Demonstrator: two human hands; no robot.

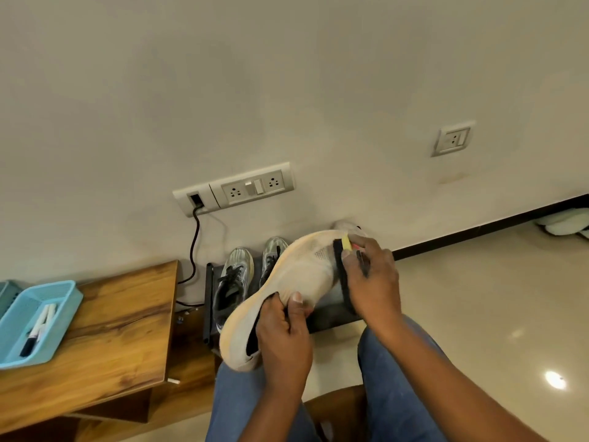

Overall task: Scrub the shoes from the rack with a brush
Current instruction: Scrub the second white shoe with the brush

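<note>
**Brush on a white shoe held over the lap**

A person sits with legs in blue jeans (398, 378), holding a white shoe (296, 279) above the knees, toe pointing far and right, its side turned up. The left hand (283, 333) grips the shoe near the heel opening, fingers curled over the edge and the thumb pressed on the upper. The right hand (373, 282) is wrapped round a brush (342, 272) with dark bristles and a yellow end, and the bristles lie against the shoe's side near the toe.

Just beyond the shoe, a low black rack (208, 301) stands against the wall and carries a pair of grey shoes (236, 275) with black laces, toes to the wall. On the left is a wooden table (127, 314) with a light blue basket (38, 320) holding markers. A wall socket panel (236, 188) sits above the rack with a black cable (194, 247) hanging from it; a second socket (452, 138) is farther right.
</note>
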